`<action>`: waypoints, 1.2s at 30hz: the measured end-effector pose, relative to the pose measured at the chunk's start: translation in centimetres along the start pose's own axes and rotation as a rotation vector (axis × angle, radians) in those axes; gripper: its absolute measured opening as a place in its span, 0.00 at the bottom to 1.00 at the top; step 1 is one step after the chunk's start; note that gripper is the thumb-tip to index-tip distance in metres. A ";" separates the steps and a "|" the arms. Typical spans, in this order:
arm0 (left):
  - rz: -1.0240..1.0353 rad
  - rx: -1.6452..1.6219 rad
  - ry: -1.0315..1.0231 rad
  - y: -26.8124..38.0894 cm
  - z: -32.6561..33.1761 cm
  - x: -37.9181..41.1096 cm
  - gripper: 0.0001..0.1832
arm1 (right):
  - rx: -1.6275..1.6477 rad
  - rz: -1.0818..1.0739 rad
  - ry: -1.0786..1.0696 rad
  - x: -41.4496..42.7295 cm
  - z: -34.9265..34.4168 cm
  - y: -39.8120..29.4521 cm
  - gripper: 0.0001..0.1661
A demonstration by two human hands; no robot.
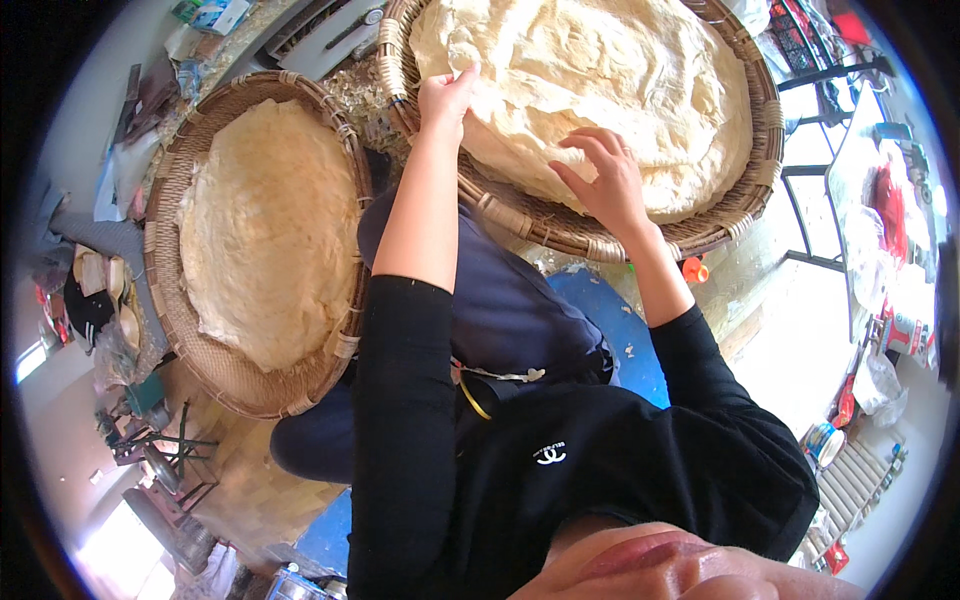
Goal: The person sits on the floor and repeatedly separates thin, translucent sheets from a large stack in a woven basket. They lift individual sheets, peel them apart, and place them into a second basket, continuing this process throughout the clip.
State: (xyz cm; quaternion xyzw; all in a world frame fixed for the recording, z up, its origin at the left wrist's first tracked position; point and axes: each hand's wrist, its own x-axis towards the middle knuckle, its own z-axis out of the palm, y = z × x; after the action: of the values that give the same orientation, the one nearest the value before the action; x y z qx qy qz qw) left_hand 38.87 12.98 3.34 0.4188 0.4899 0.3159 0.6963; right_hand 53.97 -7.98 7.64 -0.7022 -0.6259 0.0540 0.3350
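A large round wicker basket lies before me, filled with a pale cream, wrinkled, layered mass; its material is hard to tell. My left hand is at the basket's left side, thumb and fingers pinching the mass's near-left edge. Over the near part of the same mass is my right hand, its fingers spread and slightly curled. Whether its fingertips touch the surface is unclear. To my left, a second wicker basket holds a smoother, more yellow mass, and neither hand is on it.
Pale flakes lie between the baskets. A blue surface shows beside my leg, and a small orange object is by the large basket's rim. At right stands a white table with bags; a folding frame is at left.
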 end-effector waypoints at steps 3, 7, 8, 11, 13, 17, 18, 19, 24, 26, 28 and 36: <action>0.040 0.084 0.123 1.0 0.6 1.1 0.12 | -0.074 0.063 0.033 0.1 0.2 0.8 0.27; 0.333 -0.029 0.422 1.6 1.6 2.0 0.12 | -0.266 0.142 -0.135 -0.1 0.5 2.4 0.32; 0.382 0.099 0.487 1.4 1.5 2.3 0.10 | -0.325 0.119 -0.192 -0.3 0.6 2.7 0.32; 0.284 0.388 0.330 -0.1 0.6 3.5 0.12 | -0.410 0.054 -0.227 -0.9 0.8 3.2 0.30; 0.348 0.400 0.369 -1.4 0.1 4.3 0.08 | -0.400 0.019 -0.191 -1.3 0.8 3.0 0.31; 0.341 0.514 0.449 -1.5 0.7 4.7 0.07 | -0.312 -0.005 -0.161 -1.1 0.6 1.9 0.33; 0.381 0.588 0.478 -0.8 0.9 4.0 0.09 | -0.326 -0.054 -0.181 -0.9 0.5 1.4 0.33; 0.494 0.696 0.639 0.1 1.3 3.4 0.06 | -0.346 -0.081 -0.239 -0.9 0.2 0.7 0.33; 0.908 0.493 0.455 5.6 -3.1 -3.6 0.11 | 0.070 -0.120 -0.028 -2.6 -1.9 -3.5 0.14; 1.079 0.447 0.369 6.5 -8.5 -6.7 0.08 | 0.349 -0.304 -0.343 -5.1 -3.0 -5.7 0.16; 1.289 0.910 0.648 5.4 -14.7 -9.9 0.05 | 0.350 -0.466 -0.651 -8.1 -3.2 -8.0 0.21; 0.198 1.344 0.351 -6.6 -37.2 -22.6 0.14 | 0.229 -0.593 -0.766 -13.5 -2.1 -12.0 0.12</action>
State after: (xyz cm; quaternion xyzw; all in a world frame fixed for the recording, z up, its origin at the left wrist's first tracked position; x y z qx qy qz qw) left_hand -3.41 0.96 0.64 0.7439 0.6437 0.0694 0.1653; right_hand 42.07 -21.31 11.03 -0.3826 -0.8667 0.2788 0.1571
